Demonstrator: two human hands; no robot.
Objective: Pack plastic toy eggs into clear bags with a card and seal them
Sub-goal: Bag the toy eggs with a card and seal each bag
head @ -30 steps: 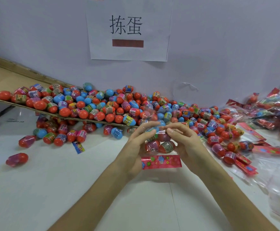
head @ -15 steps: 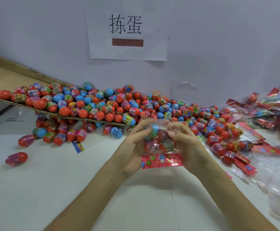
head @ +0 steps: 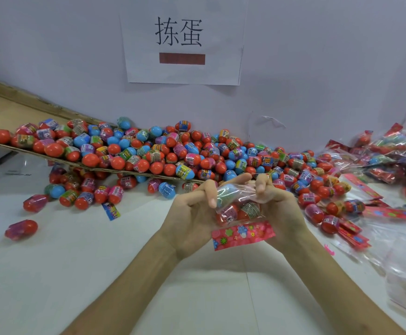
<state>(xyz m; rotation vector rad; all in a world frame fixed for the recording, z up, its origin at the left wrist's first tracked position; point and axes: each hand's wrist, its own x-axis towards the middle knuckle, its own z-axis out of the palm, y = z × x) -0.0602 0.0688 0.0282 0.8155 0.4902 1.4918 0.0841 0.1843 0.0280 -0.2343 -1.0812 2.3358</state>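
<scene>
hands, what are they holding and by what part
The clear bag, pinched along its top end by the left hand and the right hand.

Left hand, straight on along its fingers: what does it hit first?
The left hand points up-right into the clear bag it pinches. Past that, likely the right hand, then the egg pile. Depth is unclear.
</scene>
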